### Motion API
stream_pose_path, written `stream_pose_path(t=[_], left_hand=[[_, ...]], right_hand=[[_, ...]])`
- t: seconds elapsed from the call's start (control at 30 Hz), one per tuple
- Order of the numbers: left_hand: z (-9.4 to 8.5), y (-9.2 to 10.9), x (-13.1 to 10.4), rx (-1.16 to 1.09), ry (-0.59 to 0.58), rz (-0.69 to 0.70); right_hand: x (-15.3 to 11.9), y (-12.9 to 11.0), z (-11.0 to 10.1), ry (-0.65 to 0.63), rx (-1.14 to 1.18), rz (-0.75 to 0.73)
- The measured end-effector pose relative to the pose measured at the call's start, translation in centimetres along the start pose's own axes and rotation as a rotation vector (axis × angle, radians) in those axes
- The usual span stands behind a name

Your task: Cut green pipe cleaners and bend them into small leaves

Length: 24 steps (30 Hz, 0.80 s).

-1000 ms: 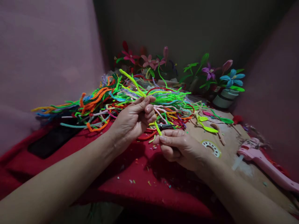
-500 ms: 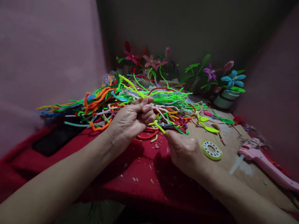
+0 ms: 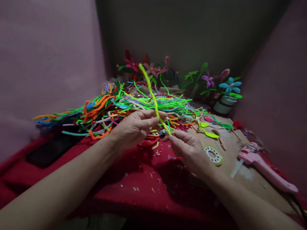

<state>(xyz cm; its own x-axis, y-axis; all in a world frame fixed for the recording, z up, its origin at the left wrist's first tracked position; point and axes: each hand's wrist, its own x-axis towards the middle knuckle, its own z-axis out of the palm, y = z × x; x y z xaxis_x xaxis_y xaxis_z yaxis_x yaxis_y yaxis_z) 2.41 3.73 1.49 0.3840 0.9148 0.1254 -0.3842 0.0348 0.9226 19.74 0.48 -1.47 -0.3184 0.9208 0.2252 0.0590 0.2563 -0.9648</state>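
Note:
A yellow-green pipe cleaner (image 3: 152, 91) slants up and to the left between my hands, its upper end standing free. My right hand (image 3: 189, 150) pinches the bottom end between thumb and fingers. Farther up, my left hand (image 3: 134, 126) is closed lightly around the same pipe cleaner, with the thumb in front and the fingers behind. Just beyond my fingertips lies a scissors-like tool (image 3: 163, 132), mostly hidden by my hands. Behind both hands spreads a tangled heap of coloured pipe cleaners (image 3: 172, 103).
On the red cloth (image 3: 115, 191) lie small fuzz scraps and a dark phone (image 3: 51, 150). Cardboard (image 3: 230, 153) at right carries a tape roll (image 3: 219, 159) and a pink glue gun (image 3: 266, 169). Pipe-cleaner flowers (image 3: 230, 85) stand at the back.
The yellow-green pipe cleaner now stands up above my left hand. My left fingers have loosened from a tight curl, and my right hand has turned slightly, showing its fingertips.

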Motion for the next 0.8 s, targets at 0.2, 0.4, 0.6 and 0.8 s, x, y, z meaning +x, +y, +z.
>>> stream_pose_path(t=[0.2,0.4,0.6,0.8], left_hand=[[0.5,-0.6,-0.3,0.249,0.066,-0.008],[1.2,-1.1,-0.4,0.329,0.188,0.092],[1.3,-0.9,-0.4,0.338,0.262,0.045],[0.0,-0.1,0.1,0.284,0.234,0.101]], right_hand=[[0.1,0.1,0.1,-0.106,0.431,0.186],[0.0,-0.4,0.1,-0.088,0.24,0.145],[-0.8,-0.2,0.2,0.047,-0.561,-0.185],[-0.7,0.3,0.2,0.062,-0.626,-0.218]])
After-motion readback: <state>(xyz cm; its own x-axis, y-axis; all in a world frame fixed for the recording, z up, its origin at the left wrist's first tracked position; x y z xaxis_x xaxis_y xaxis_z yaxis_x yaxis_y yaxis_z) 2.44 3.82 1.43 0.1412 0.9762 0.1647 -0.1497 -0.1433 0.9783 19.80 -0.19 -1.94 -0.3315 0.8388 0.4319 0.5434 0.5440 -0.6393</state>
